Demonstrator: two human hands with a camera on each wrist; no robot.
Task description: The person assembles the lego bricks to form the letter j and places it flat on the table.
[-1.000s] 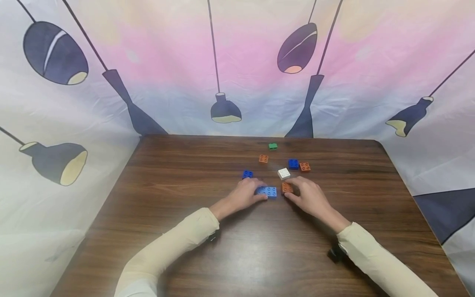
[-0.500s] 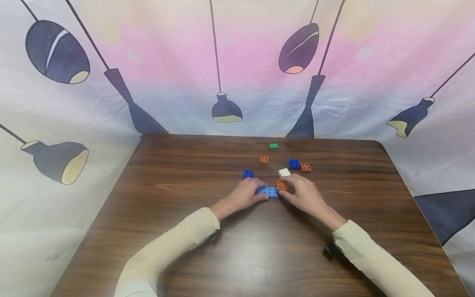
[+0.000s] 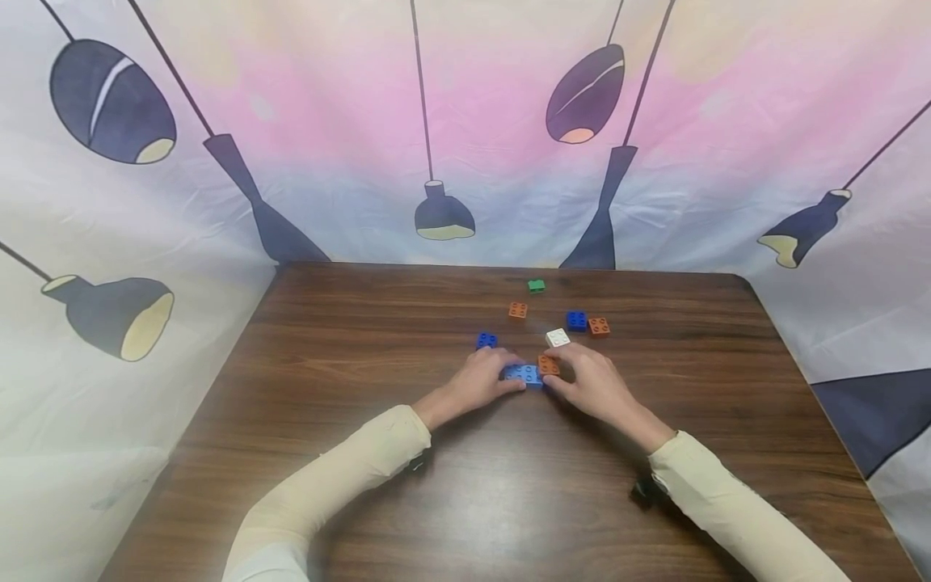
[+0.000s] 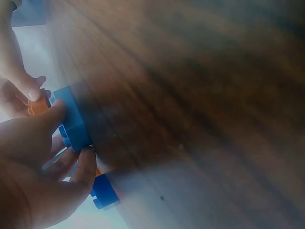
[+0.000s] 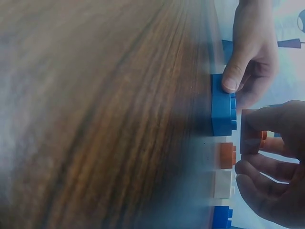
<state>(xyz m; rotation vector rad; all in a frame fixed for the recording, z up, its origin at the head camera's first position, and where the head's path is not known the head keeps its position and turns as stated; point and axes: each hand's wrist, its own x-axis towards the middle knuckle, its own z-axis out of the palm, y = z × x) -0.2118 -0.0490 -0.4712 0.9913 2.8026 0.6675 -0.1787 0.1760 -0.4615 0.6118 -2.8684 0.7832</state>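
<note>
My left hand (image 3: pixel 483 378) pinches the left part of a long light blue toy brick (image 3: pixel 527 375) on the table; thumb and fingers lie along its sides. My right hand (image 3: pixel 595 383) pinches an orange square toy brick (image 3: pixel 549 365) above the light blue brick's right end. In the right wrist view a narrow gap shows between the held orange brick (image 5: pixel 250 131) and the studs of the light blue brick (image 5: pixel 222 107). The left wrist view shows the orange brick (image 4: pixel 38 106) beside the studded face of the light blue brick (image 4: pixel 74 119).
A white brick (image 3: pixel 557 338) lies just behind my right fingers. Farther back are a dark blue brick (image 3: pixel 576 321), two orange bricks (image 3: pixel 599 326) and a green brick (image 3: pixel 537 286). Another dark blue brick (image 3: pixel 486 340) sits behind my left hand. A printed cloth hangs behind the table.
My right hand has moved left with the orange brick, from beside the light blue brick to over its right end. The left hand stays on the light blue brick.
</note>
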